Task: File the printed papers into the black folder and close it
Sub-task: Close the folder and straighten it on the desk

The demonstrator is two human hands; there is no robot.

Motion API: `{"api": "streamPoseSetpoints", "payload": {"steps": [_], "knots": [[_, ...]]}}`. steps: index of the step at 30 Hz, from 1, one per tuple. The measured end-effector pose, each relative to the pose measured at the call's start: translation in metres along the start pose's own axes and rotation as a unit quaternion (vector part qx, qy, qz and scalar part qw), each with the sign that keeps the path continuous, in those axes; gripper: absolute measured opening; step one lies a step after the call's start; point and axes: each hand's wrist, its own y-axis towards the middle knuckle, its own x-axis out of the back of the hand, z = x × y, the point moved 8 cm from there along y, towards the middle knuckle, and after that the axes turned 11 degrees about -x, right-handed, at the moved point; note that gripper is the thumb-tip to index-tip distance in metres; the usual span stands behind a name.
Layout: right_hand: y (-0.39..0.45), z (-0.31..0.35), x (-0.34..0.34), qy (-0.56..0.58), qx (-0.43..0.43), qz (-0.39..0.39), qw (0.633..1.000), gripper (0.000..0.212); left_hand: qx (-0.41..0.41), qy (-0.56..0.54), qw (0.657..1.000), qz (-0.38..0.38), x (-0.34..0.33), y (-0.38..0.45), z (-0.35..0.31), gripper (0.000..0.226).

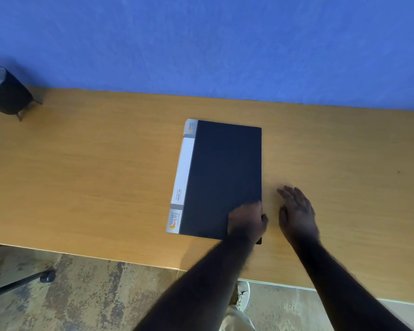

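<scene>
Overhead, a blue wall [225, 44] backs the long wooden desk [93, 175], its near edge running above a mottled floor [93, 295]. Closed and flat on the desk lies the black folder [222, 173], its white spine label [183, 173] (printed "SMART LIFE") facing left. No printed papers show outside it. At far left a dark cylindrical object [6, 91] stands on small legs. The left hand [246, 220] rests on the folder's near right corner, fingers curled at its edge. The right hand [296, 211] lies flat and open-fingered on the desk just beside the folder, holding nothing.
</scene>
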Motion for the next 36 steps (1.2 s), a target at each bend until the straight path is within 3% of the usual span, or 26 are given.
{"api": "streamPoseSetpoints", "payload": {"steps": [5, 8, 10, 12, 14, 16, 18, 23, 27, 36], "knots": [[-0.003, 0.015, 0.005, 0.044, -0.002, -0.012, 0.999, 0.043, -0.031, 0.027, 0.999, 0.013, -0.014, 0.005, -0.008, 0.021], [-0.003, 0.035, 0.001, 0.099, -0.017, 0.021, 0.995, 0.043, 0.011, -0.012, 1.000, -0.003, 0.002, 0.002, 0.007, 0.026], [-0.005, 0.049, -0.008, 0.120, -0.040, 0.070, 0.989, 0.047, 0.046, -0.036, 0.996, -0.072, 0.032, -0.004, 0.030, 0.025], [-0.009, 0.059, -0.020, 0.116, -0.073, 0.121, 0.983, 0.052, 0.081, -0.048, 0.974, -0.204, 0.077, -0.019, 0.065, 0.015], [-0.012, 0.065, -0.028, 0.108, -0.104, 0.141, 0.979, 0.056, 0.154, -0.012, 0.951, -0.268, 0.109, -0.037, 0.108, 0.024], [-0.014, 0.069, -0.031, 0.120, -0.131, 0.140, 0.974, 0.056, 0.252, -0.015, 0.942, -0.222, 0.120, -0.050, 0.153, 0.041], [-0.013, 0.070, -0.032, 0.135, -0.160, 0.132, 0.969, 0.058, 0.300, -0.042, 0.939, -0.162, 0.118, -0.055, 0.185, 0.042], [-0.005, 0.068, -0.037, 0.193, -0.220, 0.126, 0.948, 0.056, 0.233, -0.160, 0.949, -0.141, 0.118, -0.054, 0.199, 0.029], [0.001, 0.072, -0.044, 0.267, -0.250, 0.143, 0.920, 0.045, 0.248, -0.217, 0.935, -0.131, 0.129, -0.058, 0.210, 0.021], [-0.011, 0.137, -0.069, 0.334, -0.190, 0.165, 0.909, 0.033, 0.266, -0.215, 0.931, -0.127, 0.169, -0.069, 0.267, 0.028]]}}
